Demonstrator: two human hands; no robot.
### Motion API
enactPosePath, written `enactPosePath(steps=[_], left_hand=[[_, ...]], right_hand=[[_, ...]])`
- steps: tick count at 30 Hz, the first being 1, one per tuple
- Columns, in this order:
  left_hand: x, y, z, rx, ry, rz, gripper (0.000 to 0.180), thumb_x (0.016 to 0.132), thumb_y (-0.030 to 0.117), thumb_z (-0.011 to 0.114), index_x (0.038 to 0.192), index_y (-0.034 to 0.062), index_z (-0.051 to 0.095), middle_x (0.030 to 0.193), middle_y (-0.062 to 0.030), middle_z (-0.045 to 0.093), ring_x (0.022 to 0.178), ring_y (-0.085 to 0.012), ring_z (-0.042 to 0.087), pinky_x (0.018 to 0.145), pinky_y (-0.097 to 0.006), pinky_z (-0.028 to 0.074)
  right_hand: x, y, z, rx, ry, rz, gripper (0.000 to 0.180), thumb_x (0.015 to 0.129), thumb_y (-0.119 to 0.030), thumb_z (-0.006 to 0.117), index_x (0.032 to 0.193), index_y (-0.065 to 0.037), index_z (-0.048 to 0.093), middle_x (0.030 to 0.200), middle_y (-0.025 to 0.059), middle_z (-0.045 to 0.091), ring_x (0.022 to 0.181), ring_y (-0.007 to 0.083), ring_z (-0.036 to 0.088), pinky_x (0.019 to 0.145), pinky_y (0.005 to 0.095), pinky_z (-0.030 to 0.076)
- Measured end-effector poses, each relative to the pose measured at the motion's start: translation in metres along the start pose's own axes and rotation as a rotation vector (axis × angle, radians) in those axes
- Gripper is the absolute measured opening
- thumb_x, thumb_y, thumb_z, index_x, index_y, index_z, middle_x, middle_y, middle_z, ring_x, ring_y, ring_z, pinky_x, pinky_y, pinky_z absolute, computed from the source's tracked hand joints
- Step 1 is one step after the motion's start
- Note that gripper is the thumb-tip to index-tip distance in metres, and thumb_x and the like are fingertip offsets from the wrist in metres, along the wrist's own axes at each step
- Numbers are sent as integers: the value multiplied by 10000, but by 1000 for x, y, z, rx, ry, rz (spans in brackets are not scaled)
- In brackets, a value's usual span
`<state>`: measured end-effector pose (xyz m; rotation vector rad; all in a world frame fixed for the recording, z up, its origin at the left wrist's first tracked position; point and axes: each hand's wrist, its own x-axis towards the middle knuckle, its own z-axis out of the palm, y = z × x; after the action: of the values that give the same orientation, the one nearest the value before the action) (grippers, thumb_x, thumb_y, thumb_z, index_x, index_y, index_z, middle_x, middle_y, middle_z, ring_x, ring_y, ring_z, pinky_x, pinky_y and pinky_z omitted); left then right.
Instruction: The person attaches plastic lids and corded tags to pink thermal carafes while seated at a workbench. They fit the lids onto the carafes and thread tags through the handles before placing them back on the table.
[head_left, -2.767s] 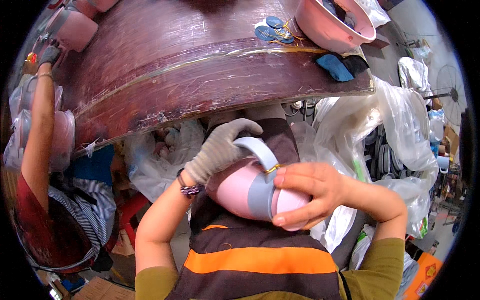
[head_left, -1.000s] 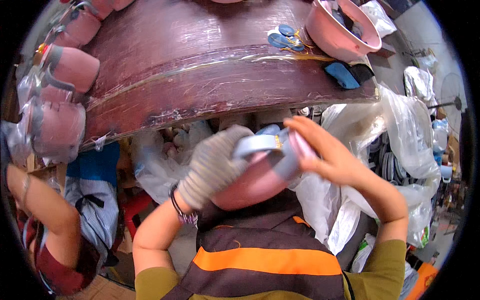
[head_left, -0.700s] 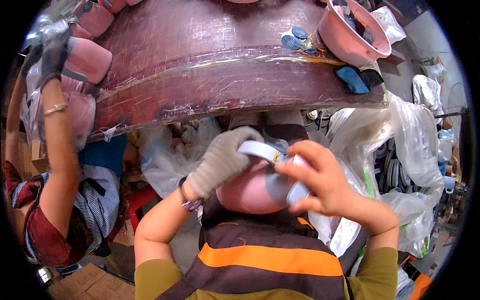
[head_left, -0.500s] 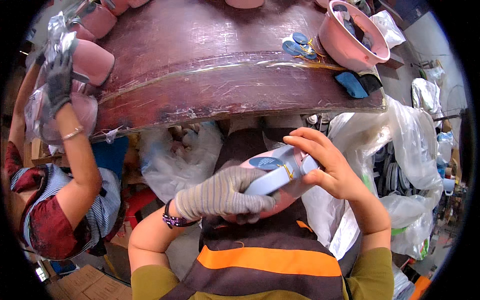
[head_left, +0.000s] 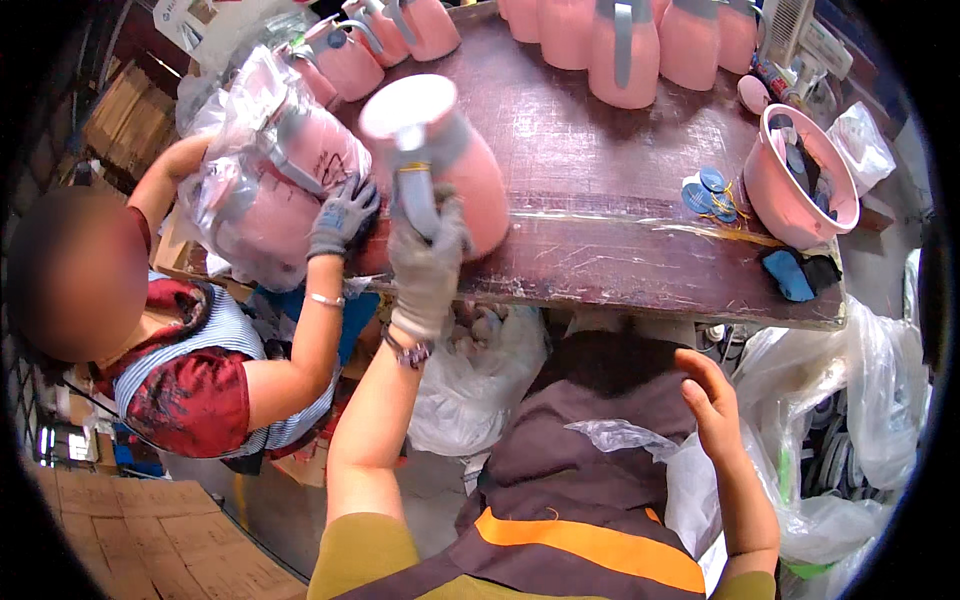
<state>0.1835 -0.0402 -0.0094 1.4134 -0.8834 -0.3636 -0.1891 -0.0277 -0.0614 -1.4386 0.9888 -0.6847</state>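
A pink jug (head_left: 478, 190) with a grey handle and collar stands or hovers at the table's front left; its base contact is unclear. My gloved left hand (head_left: 425, 265) is closed round its handle, where a yellow tie shows. My bare right hand (head_left: 712, 405) hangs over the right side of my lap, fingers apart, holding nothing. Just left of the jug, a co-worker's gloved hand (head_left: 343, 218) touches jugs wrapped in clear plastic (head_left: 258, 205).
Several pink jugs (head_left: 622, 65) line the far side of the dark red table (head_left: 570, 160). Blue oval tags (head_left: 708, 190) with yellow ties lie near a pink basin (head_left: 800, 225). Clear plastic sheeting (head_left: 880, 380) covers grey parts at right. Cardboard (head_left: 150, 530) lies lower left.
My left hand has carried the jug from my lap up and left to the table. My right hand has let go of it. The view has shifted left, showing more jugs and the co-worker.
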Motion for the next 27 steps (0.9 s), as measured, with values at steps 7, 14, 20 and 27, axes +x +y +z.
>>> enactPosePath(steps=[7,14,20,27], left_hand=[[48,-75,-11,-13,-68,-419,488,887,326,628,1230,-3,516,1006,-52,598,832,-131,570,778,-297,477],[91,-10,191,562,-533,746,275,826,141,649,1092,77,614,1047,-142,626,962,-309,602,882,-366,476],[293,7,302,1241,-483,1428,536,892,330,579,1367,110,467,1375,-151,466,1271,-307,438,1068,-422,345],[260,40,303,1297,-520,1196,448,839,229,670,1233,45,560,1482,-175,348,1372,-341,304,1127,-382,264]], right_hand=[[-8,50,-18,60,101,165,327,915,-177,581,1194,-7,590,1174,80,578,1091,175,560,931,299,440],[-23,90,-28,274,257,224,245,932,-163,567,1101,-1,638,1032,73,649,931,140,616,838,277,483],[-47,102,-132,-350,745,66,224,935,-206,560,1019,-29,667,939,101,672,867,201,634,790,314,488],[-179,219,-298,-517,1334,515,304,862,-186,601,1110,-11,621,1023,125,674,913,249,648,842,351,487]])
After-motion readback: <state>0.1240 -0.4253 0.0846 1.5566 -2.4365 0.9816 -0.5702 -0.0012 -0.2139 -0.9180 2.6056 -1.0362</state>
